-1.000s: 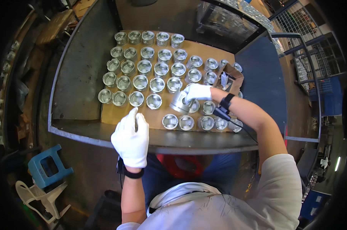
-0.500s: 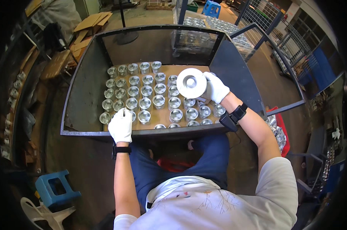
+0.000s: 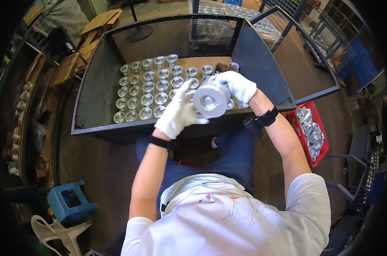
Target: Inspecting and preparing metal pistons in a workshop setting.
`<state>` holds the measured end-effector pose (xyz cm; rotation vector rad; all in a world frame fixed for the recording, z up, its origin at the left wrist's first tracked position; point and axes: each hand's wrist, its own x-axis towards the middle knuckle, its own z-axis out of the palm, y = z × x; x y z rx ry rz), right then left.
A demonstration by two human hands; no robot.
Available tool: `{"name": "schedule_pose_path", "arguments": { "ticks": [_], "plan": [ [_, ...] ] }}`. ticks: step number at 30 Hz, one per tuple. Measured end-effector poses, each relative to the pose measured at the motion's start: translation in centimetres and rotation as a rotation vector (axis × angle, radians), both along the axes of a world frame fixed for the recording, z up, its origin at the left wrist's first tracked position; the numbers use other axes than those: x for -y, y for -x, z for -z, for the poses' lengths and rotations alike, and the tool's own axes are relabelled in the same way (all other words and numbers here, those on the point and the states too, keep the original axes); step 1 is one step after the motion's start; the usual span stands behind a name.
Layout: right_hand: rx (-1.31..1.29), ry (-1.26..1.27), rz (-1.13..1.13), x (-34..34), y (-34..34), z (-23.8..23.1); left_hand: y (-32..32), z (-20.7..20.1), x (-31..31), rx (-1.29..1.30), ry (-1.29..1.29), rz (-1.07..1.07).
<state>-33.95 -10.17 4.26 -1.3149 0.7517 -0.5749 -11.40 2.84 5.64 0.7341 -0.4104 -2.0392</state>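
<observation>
My right hand, in a white glove, grips a silver metal piston by its side. The piston is held up over the front edge of the bin, its round face with a central bowl toward me. Close by on its left, my left hand, also gloved, has its fingers spread and nothing in it. I cannot tell whether its fingertips touch the piston. Behind and below my hands, rows of similar pistons stand upright on brown cardboard; my hands hide some of them.
A dark metal bin with raised walls surrounds the pistons. On the right stands a red basket of metal parts. A blue stool and a white plastic chair are at lower left. Cardboard sheets lie behind.
My left hand has moved right from the bin's front left edge and opened beside the piston. My right hand has brought the piston lower and nearer. The view has shifted slightly.
</observation>
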Motion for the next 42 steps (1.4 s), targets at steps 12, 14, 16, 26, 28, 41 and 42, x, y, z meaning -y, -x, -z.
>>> {"name": "schedule_pose_path", "arguments": {
  "ticks": [12,14,16,26,28,41,42],
  "plan": [
    [0.334,-0.281,0.171,-4.1,-3.1,-0.6,4.0,-0.9,-1.6,-0.646,-0.094,-0.222],
    [0.453,-0.505,0.182,-4.2,-3.7,0.3,4.0,-0.7,-1.9,0.167,0.438,-0.200],
    [0.563,-0.614,0.139,-3.9,-4.4,1.8,4.1,-0.8,-2.3,0.967,0.946,-0.162],
    [0.240,0.221,0.092,-8.4,-4.8,2.1,3.9,0.8,-2.3,1.003,0.984,-0.176],
    [0.188,0.331,0.099,-8.6,-5.0,1.8,3.7,1.3,-2.4,0.992,1.023,-0.225],
    [0.245,0.485,0.212,-8.5,-5.5,2.9,3.6,-0.2,-3.0,-0.660,0.042,-0.009],
    [0.248,0.480,0.205,-7.4,-5.9,2.9,3.3,0.2,-3.0,-0.679,0.105,0.001]
  ]
}}
